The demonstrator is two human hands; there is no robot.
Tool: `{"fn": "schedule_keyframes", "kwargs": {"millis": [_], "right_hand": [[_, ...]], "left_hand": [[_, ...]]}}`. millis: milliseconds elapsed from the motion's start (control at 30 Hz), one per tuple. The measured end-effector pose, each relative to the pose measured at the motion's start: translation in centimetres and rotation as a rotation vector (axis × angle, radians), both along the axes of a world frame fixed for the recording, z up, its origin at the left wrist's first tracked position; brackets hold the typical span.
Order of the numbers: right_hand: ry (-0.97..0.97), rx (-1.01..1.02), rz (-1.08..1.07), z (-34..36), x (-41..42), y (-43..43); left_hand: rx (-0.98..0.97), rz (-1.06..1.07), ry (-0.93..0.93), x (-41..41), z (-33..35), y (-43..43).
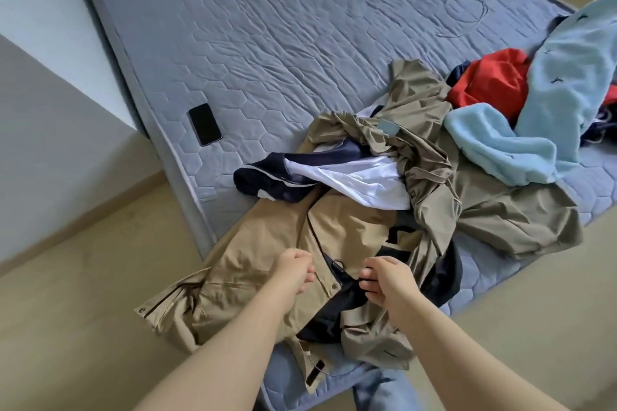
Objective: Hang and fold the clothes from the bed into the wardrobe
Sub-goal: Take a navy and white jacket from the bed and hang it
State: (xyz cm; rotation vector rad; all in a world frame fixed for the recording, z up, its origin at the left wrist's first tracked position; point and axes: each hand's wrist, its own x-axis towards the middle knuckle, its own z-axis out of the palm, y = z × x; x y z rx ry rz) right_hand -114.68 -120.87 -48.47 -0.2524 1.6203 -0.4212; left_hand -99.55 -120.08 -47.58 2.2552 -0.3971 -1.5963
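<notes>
Head view: at 6 o'clock, both hands work on a tan jacket lying at the near edge of the bed. The left hand curls round its front panel. The right hand pinches the dark lining edge. The jacket would probably hang straightest if lifted by both shoulders. Farther off, at 2 o'clock, lies a heap of clothes. The left fingertips are tucked out of sight, and the place where the jacket will hang is out of frame.

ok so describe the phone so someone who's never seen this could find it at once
Start at the big blue-grey quilted mattress that fills most of the view. Near its left edge lies a small black phone, flat, screen dark. It is the only hard rectangle, alone on bare quilting, apart from the heap of clothes to its right.
</notes>
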Motion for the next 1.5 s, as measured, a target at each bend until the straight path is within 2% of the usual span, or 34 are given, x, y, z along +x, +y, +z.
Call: {"fn": "schedule_keyframes", "kwargs": {"millis": [200, 300, 367, 467, 567, 633, 667, 800, 967, 1067, 1233, 1500], "right_hand": [[0.057, 0.043, 0.075, -6.6, -5.8, -5.9], [0.300, -0.059, 0.385, -9.4, -8.4, -6.6], [0.396, -0.154, 0.483, -10.6, -10.3, -7.8], [0.386, -0.185, 0.544, -12.4, -12.0, -9.9], [0.359, -0.171, 0.551, -13.9, -12.5, -10.8], [0.345, -0.164, 0.520, -14.5, -12.5, -10.9], [0.342, -0.159, 0.505, -14.8, -12.6, -10.8], [0.291, -0.143, 0.395, -14.4, -12.1, -10.7], [0.067, -0.131, 0.063, -10.7, -9.3, -11.3], [-0.089, -0.042, -0.066, -8.5, -7.7, -11.1], [-0.183, -0.020, -0.119, -5.5, -3.2, -9.7], [-0.050, 0.083, 0.067, -3.9, 8.0, 1.9]], "left_hand": [[0.110, 0.059, 0.025, -6.1, -6.3, -6.0], [0.144, 0.078, 0.052, -7.5, -9.1, -8.8], [0.134, 0.130, 0.102, -8.2, -10.6, -11.7], [0.077, 0.245, 0.170, -8.7, -12.8, -16.3], [0.012, 0.489, 0.229, -9.0, -14.3, -20.1], [-0.060, 0.616, 0.204, -9.3, -15.2, -21.9], [-0.091, 0.615, 0.175, -9.7, -15.6, -22.4], [-0.145, 0.466, 0.071, -10.7, -15.8, -21.0], [-0.212, 0.028, -0.096, -8.8, -13.1, -14.7], [-0.236, -0.050, -0.001, -6.6, -10.7, -10.6], [-0.173, -0.255, 0.184, -1.8, -6.5, -4.1], [-0.023, -0.644, 0.375, 7.3, -1.8, 5.1]]}}
